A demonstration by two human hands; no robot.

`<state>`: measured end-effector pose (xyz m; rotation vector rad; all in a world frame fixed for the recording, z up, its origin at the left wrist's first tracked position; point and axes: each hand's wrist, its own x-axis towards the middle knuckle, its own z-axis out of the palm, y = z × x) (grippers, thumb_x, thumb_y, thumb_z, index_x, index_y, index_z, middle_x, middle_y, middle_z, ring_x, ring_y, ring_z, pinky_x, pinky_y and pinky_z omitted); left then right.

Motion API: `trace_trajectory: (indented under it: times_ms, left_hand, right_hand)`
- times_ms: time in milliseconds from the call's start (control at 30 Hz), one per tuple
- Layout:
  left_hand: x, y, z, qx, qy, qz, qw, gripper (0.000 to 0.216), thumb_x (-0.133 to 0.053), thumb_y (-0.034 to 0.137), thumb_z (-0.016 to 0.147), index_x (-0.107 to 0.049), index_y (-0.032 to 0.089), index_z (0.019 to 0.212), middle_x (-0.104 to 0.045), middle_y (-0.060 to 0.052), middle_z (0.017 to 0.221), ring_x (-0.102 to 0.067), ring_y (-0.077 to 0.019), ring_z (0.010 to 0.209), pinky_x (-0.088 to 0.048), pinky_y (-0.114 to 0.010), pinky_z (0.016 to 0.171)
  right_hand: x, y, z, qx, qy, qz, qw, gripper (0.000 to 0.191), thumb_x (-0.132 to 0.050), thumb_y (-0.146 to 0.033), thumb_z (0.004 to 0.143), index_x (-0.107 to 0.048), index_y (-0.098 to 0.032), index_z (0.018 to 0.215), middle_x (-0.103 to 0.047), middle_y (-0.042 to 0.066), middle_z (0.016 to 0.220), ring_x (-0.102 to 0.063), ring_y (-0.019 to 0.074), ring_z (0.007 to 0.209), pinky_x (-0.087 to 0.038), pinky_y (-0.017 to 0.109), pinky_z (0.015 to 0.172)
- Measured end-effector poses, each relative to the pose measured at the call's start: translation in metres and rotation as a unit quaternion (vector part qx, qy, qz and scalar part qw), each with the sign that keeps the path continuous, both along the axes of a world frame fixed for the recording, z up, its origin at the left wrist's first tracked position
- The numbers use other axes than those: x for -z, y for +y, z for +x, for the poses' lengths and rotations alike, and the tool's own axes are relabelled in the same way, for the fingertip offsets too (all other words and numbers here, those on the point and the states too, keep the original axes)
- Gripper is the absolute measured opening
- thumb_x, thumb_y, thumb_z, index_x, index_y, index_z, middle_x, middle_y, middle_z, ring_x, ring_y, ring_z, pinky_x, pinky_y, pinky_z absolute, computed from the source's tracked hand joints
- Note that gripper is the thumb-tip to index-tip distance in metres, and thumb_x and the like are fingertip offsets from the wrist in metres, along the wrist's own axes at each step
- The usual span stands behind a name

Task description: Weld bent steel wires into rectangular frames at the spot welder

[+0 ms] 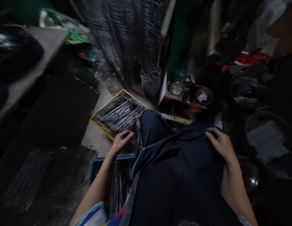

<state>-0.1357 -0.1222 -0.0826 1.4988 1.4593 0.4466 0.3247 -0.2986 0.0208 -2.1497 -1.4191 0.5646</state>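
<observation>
My left hand (121, 142) is at the left of my lap, thumb and forefinger closed in a pinch beside the yellow crate. Whatever it may hold is too blurred to name. A thin, light strand (157, 145), perhaps wire, runs bent across the dark apron (174, 175) over my knees; its left end lies close to the left fingertips. Over the right knee, my right hand (220, 142) has thumb and finger pinched together at the apron. I cannot make out anything between them.
Metal rods fill the yellow crate (104, 129) ahead and a blue crate (92, 163) at left. A wire bundle (150, 77) stands behind. Two small dishes, one a metal dish (176, 88), sit ahead right. At right is a round basin (250, 125); more rods (47, 175) lie left.
</observation>
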Motion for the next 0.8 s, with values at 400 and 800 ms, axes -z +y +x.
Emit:
trace_trajectory:
  times_ms: [400, 800]
  left_hand:
    - [-0.023, -0.06, 0.057, 0.361, 0.221, 0.264, 0.867, 0.028, -0.038, 0.031, 0.097, -0.049, 0.021, 0.073, -0.054, -0.006, 0.078, -0.049, -0.0223, 0.077, -0.042, -0.032, 0.069]
    - [-0.058, 0.019, 0.105, 0.255, 0.129, 0.127, 0.95, 0.036, -0.042, 0.048, 0.092, -0.05, 0.02, 0.072, -0.05, 0.001, 0.065, -0.046, -0.0151, 0.062, -0.037, -0.026, 0.061]
  right_hand:
    - [0.006, -0.06, 0.062, 0.184, -0.015, 0.058, 0.981, 0.034, -0.058, -0.048, 0.088, -0.07, -0.019, 0.101, -0.07, 0.003, 0.076, -0.065, 0.0187, 0.067, -0.049, 0.028, 0.065]
    - [0.064, -0.125, 0.22, 0.366, -0.17, -0.125, 0.906, 0.038, -0.057, -0.038, 0.085, -0.072, -0.008, 0.101, -0.07, 0.025, 0.096, -0.063, 0.0308, 0.09, -0.039, 0.039, 0.077]
